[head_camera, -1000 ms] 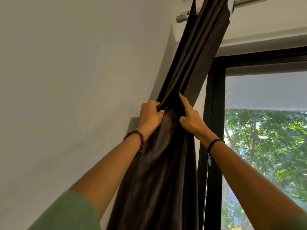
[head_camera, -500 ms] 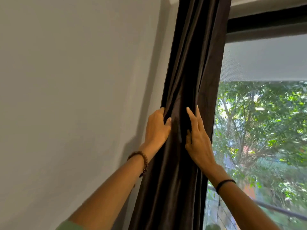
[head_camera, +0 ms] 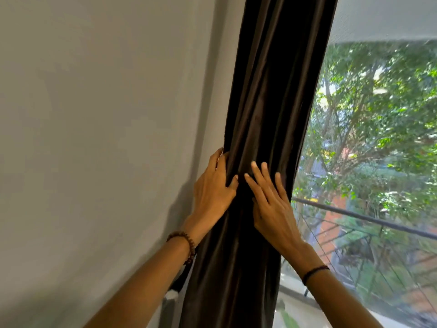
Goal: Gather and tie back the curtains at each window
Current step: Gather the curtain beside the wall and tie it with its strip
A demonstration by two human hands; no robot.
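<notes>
My left hand [head_camera: 214,192] pinches the curtain [head_camera: 267,129] edge while my right hand [head_camera: 272,204] lies spread flat beside it, so unheld folds could slip loose.

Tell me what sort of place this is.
Probably a room in a home, on an upper floor: a dark curtain hangs beside a plain wall, and the window looks out over treetops and a railing.

Plain pale grey wall [head_camera: 94,138] fills the left. Window [head_camera: 378,162] at right shows daylight, green trees [head_camera: 378,102] and a dark railing [head_camera: 369,218] outside.
</notes>
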